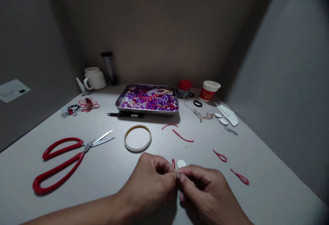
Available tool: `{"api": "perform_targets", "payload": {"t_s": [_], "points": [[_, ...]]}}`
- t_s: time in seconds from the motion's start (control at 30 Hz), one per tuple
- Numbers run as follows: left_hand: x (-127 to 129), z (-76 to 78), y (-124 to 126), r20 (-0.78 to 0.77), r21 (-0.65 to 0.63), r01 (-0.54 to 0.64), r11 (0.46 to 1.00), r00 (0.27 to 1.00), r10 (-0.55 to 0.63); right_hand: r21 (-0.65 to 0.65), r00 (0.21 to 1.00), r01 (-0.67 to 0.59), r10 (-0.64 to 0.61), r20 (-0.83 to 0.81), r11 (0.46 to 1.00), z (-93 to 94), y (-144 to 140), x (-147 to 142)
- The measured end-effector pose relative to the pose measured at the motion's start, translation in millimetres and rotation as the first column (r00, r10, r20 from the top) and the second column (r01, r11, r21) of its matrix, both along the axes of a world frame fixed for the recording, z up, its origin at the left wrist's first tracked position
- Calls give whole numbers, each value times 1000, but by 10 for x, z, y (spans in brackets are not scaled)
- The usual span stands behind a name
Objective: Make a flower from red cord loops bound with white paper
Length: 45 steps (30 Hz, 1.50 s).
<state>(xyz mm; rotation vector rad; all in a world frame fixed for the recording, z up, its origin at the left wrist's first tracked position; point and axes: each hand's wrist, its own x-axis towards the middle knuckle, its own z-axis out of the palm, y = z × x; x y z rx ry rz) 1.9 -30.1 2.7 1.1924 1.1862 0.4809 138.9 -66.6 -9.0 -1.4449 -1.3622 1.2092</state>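
Note:
At the front of the table my left hand [156, 180] and my right hand [203, 187] meet fingertip to fingertip. Both are closed in a pinch on a small whitish piece [178, 176], mostly hidden by the fingers, so its kind does not show. Just beyond the fingertips shows a red cord loop [173, 163]; whether it is held or lies on the table I cannot tell. Beside it is a white round disc [181, 163]. Two more red loops, one nearer the back [220, 156] and one nearer the front, lie right of my right hand.
Red-handled scissors [87, 147] lie partly open at left, near a tape roll [138, 138]. Behind are a pen [125, 115], a metal tray [146, 111] of beads, and a paper cup [209, 91]. Cord flowers [88, 104] lie back left; cut red cords [182, 136] lie mid-table.

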Motion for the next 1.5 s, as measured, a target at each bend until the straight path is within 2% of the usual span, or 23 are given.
{"api": "perform_targets", "payload": {"t_s": [0.1,0.23,0.37,0.47,0.57,0.67,0.83,0.97,1.07,1.23,1.3,1.4,1.5], "points": [[-14,24,3,-18,66,31,997,999,-30,-81,997,6,-12,-72,997,-8,3,-8],[-13,57,-1,-66,124,55,991,997,-47,104,994,-67,56,97,992,3,10,28],[-9,41,6,-71,112,60,992,996,-52,322,959,-167,78,272,932,-2,1,79],[-13,14,7,-84,90,49,995,996,-42,394,940,-241,113,321,887,-21,-5,98],[-16,6,-3,-128,142,39,989,992,-21,408,928,-271,124,350,872,-33,-3,92],[-13,19,-9,-114,172,50,984,993,-30,358,939,-232,112,326,904,-26,0,69],[-11,42,5,-68,166,58,984,997,-47,173,986,-58,29,163,983,6,-12,28],[-20,55,15,-84,168,50,984,996,-36,3,998,42,-42,45,999,23,-12,17],[-22,51,17,-80,181,35,983,997,-20,-74,998,63,-63,-4,995,24,-9,11],[-13,19,-3,-71,177,48,983,997,-36,-77,997,76,-77,-13,994,36,-18,-11],[-12,9,-21,-92,224,64,972,995,-44,-63,996,89,-89,2,994,47,-19,-18],[-16,6,-46,-169,346,100,933,985,-42,-52,995,97,-95,33,994,56,-15,-18],[-25,5,-57,-221,469,163,868,973,-63,-22,992,95,-93,80,995,50,-12,-15]]}}
